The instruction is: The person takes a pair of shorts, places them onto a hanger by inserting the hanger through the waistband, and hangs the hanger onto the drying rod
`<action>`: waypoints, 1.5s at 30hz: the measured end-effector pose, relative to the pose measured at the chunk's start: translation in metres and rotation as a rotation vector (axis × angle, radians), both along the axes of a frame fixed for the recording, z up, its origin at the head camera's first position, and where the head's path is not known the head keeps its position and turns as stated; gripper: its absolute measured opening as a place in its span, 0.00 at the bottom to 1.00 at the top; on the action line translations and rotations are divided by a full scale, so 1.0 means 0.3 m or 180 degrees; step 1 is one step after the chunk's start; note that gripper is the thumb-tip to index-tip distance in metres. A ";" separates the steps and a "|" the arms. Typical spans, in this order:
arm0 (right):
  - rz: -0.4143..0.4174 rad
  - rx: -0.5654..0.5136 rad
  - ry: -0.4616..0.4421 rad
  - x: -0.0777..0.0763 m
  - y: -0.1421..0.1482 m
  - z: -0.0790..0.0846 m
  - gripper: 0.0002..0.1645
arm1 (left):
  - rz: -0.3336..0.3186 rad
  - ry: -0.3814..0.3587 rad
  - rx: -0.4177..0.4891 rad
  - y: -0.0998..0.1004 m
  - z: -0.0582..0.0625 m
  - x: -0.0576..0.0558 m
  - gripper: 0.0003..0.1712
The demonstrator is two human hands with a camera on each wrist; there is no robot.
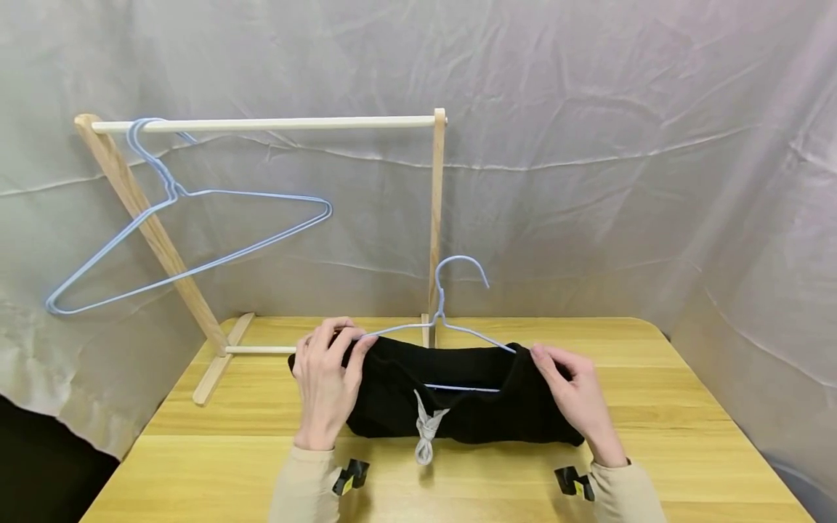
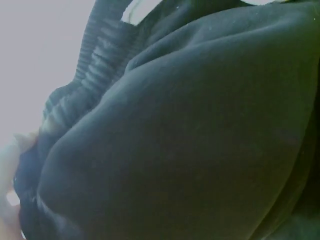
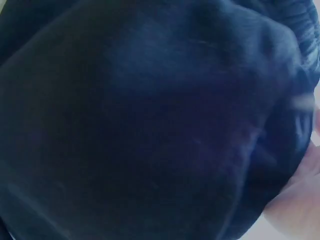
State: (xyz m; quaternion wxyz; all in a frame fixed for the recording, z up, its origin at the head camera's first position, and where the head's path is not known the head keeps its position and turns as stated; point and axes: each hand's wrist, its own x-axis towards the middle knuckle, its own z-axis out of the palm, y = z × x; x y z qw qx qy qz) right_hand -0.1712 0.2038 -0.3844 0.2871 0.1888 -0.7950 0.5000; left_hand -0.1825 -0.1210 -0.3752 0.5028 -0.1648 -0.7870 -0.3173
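Note:
Black drawstring shorts (image 1: 392,407) are held up over the table by both hands, waistband uppermost, a knotted pale grey cord (image 1: 426,428) hanging at the front. A light blue hanger (image 1: 439,319) sits inside the waist opening, its hook upright above and its bottom bar showing within. My left hand (image 1: 327,374) grips the waistband's left end, thumb beside the hanger's shoulder. At the other end, my right hand (image 1: 575,385) pinches the waistband, thumb on top near where the hanger enters the cloth. The gathered waistband (image 2: 95,70) fills part of the left wrist view; dark cloth (image 3: 150,125) covers most of the right.
Behind and to the left stands a wooden rack with a white rail (image 1: 294,124). More light blue hangers (image 1: 171,192) hang together at the rail's left end. The wooden table (image 1: 654,407) meets grey curtains (image 1: 588,181) at the back and sides.

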 end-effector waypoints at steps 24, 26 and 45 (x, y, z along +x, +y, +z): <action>0.0855 0.0600 -0.0709 -0.245 -0.166 0.320 0.21 | 0.0474 0.0135 0.0456 -0.061 0.020 0.000 0.06; 0.0936 0.0538 -0.0787 -0.274 -0.187 0.336 0.22 | 0.0509 0.0130 0.0483 -0.070 0.021 0.001 0.06; 0.1072 0.0083 -0.0927 -0.442 -0.389 0.445 0.35 | 0.0732 0.0099 0.0686 -0.109 0.020 0.008 0.07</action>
